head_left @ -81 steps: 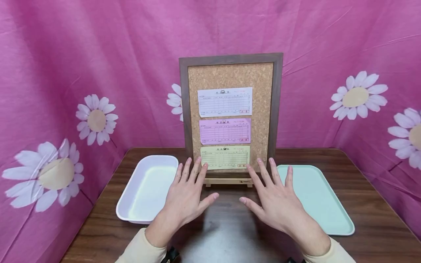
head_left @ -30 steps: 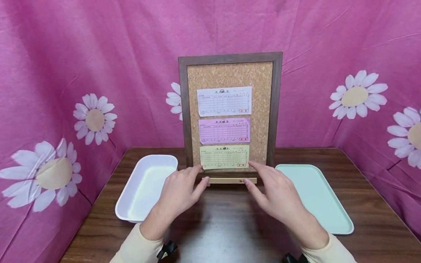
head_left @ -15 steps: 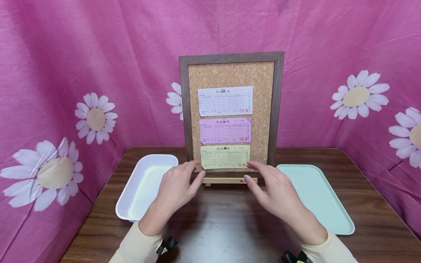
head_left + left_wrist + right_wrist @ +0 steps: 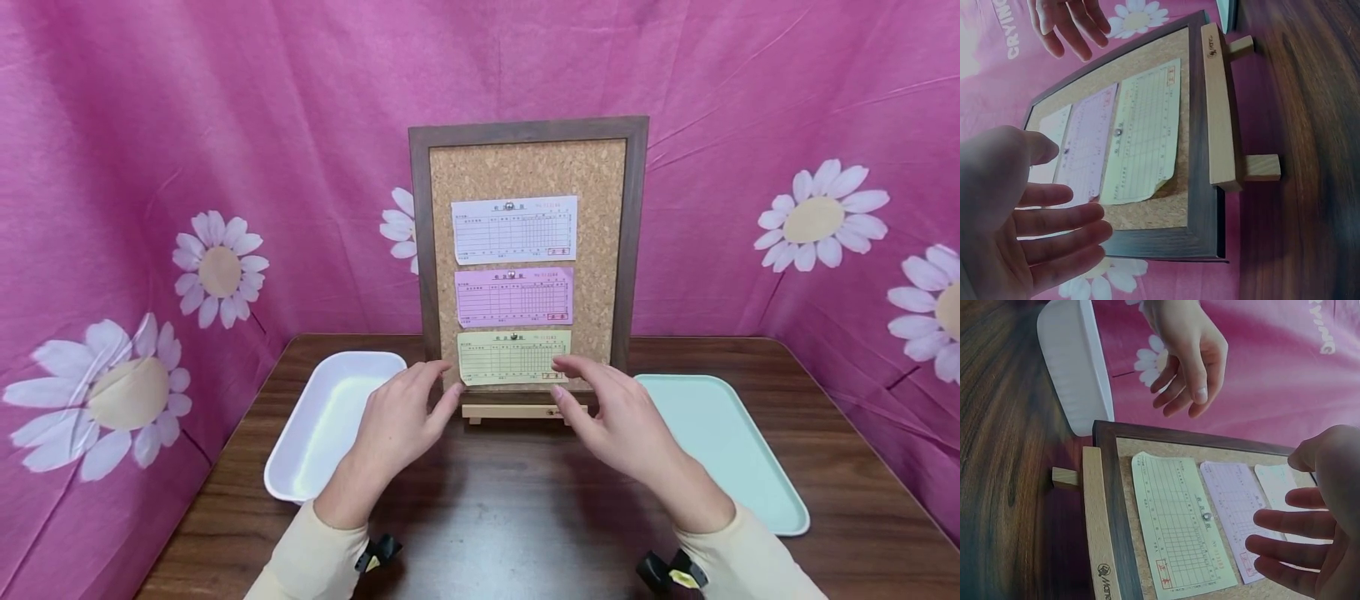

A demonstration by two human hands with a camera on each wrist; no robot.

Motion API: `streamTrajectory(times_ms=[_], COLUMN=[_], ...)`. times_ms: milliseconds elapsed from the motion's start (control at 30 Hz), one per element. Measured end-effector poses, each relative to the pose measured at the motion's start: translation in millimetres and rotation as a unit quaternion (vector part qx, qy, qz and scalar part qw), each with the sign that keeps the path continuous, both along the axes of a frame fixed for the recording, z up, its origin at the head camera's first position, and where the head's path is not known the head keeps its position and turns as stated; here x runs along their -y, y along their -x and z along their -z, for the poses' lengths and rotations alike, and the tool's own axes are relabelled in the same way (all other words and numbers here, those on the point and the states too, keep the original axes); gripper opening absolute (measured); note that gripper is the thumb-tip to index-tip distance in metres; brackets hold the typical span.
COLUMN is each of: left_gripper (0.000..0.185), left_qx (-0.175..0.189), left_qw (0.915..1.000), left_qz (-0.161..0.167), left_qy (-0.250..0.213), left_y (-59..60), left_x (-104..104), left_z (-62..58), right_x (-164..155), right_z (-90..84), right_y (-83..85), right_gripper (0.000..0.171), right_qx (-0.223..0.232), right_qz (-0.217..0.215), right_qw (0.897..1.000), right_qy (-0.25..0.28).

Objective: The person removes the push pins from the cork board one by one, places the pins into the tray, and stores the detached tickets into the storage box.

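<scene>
A brown-framed corkboard (image 4: 525, 171) stands upright on a small wooden easel, whose pale ledge (image 4: 510, 411) shows below it. Three printed slips are pinned on the cork, one above another: white (image 4: 513, 233), purple (image 4: 513, 298) and yellow-green (image 4: 502, 360). Each has a small shiny pin at its top middle, like the pin (image 4: 1117, 132) in the left wrist view. My left hand (image 4: 393, 425) hovers by the board's lower left corner, fingers loosely bent and holding nothing. On the other side, my right hand (image 4: 630, 425) is equally loose, its fingertips overlapping the yellow-green slip's lower right corner in the head view.
A deep white tray (image 4: 330, 425) sits left of the board, partly behind my left hand. To the right lies a flat mint-green tray (image 4: 735, 458). Both are on a dark wooden table (image 4: 480, 533). A pink curtain (image 4: 315, 167) with white daisies surrounds the table.
Both hands were spread flat before the board; their fingers have since drawn in and bent. Lately the left hand shifted slightly left and the right slightly left. Slips, board and trays stay put.
</scene>
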State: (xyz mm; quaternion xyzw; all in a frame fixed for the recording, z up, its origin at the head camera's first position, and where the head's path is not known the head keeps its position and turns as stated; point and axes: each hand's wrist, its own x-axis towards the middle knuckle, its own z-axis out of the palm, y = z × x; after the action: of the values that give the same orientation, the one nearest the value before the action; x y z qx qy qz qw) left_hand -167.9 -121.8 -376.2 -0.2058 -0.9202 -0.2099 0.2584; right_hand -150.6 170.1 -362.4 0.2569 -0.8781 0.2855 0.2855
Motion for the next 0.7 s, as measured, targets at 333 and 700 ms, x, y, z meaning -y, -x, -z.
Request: streamTrajectory(times_ms=[333,700], left_gripper=[0.029,0.028], left_qx=[-0.019,-0.036], left_qw=[0.9997,0.9992], left_qz=[0.001,-0.002], left_qy=[-0.012,-0.017], left_y=[7.5,13.4], left_x=[4.4,6.9], left_z=[2.9,2.4], right_x=[-0.5,-2.8], right_z=[-0.4,0.6], right_y=[11.7,24.2], right_gripper=[0.035,0.03], right_qx=[0.017,-0.001], right_qz=[-0.002,-0.013], right_qw=[1.0,0.999], right_qy=[0.021,0.037])
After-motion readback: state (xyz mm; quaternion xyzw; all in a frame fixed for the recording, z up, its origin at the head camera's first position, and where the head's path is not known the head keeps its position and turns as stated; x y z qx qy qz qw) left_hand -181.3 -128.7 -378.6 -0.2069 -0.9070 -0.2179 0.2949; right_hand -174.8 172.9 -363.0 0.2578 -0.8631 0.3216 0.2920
